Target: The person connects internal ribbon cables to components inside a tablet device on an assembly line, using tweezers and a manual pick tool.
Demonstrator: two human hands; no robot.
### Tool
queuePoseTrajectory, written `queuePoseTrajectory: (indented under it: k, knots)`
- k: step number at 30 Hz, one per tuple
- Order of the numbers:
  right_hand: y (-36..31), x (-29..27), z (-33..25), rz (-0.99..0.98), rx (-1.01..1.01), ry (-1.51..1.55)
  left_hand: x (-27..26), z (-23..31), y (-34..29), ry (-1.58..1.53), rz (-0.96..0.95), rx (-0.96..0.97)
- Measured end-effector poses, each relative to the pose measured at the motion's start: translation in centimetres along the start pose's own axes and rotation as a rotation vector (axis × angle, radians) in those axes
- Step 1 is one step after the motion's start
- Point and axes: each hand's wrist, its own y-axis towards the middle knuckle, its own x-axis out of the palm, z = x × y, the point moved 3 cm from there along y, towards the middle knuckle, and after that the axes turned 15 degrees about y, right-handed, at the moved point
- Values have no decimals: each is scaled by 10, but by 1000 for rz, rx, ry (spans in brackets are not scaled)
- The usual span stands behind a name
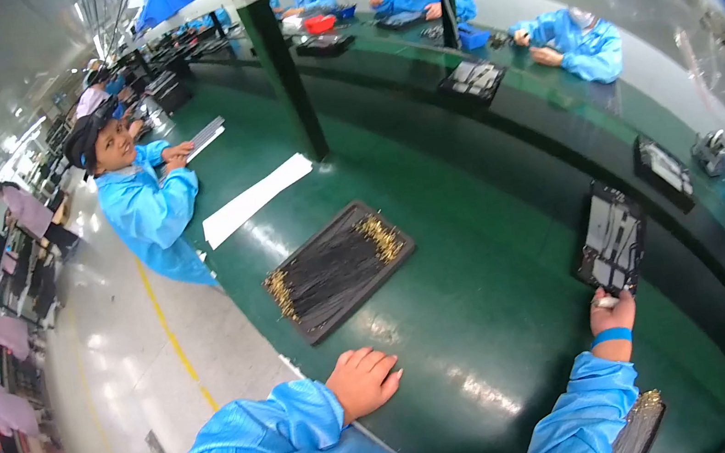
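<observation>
My left hand (pixel 364 382) lies on the green tabletop (pixel 448 307) at its near edge, fingers laid out and holding nothing. At the right, my right hand (pixel 613 314) reaches forward and grips the near end of a black tray (pixel 583 262). Flat grey parts (pixel 611 224) lie in that tray. Something small and white shows at my right fingertips; its kind cannot be made out. A blue band circles my right wrist. Beyond my left hand sits a dark shallow tray (pixel 311 334) with a bundle of thin black cables (pixel 336 267) with gold-coloured ends.
White sheets (pixel 257 200) lie farther left, near a green post (pixel 284 80). A co-worker in blue (pixel 150 201) stands at the left side. Across a dark conveyor track, other workers sit. More black trays (pixel 472 79) rest there. Another cable bundle (pixel 637 431) lies beside my right forearm.
</observation>
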Motion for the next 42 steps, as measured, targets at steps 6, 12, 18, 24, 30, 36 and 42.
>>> queuePoseTrajectory:
  k: [6,12,18,24,30,36,42]
  knots:
    - [-26,6,8,158,-49,44,-14,3,-4,-10,76,61]
    - [-7,13,18,74,-38,27,-7,3,-5,15,71,46]
    - [-42,27,37,76,54,-232,-10,5,-9,1,64,42]
    - [-112,-16,57,-43,301,-292,-7,5,0,-22,7,56]
    - [-205,-55,66,-32,475,-357,-4,3,-4,-92,-48,43]
    - [-267,-93,88,-18,619,-326,-14,62,26,-604,-357,-263]
    - [-298,-123,84,-145,656,-559,-17,97,16,-1428,-746,-647]
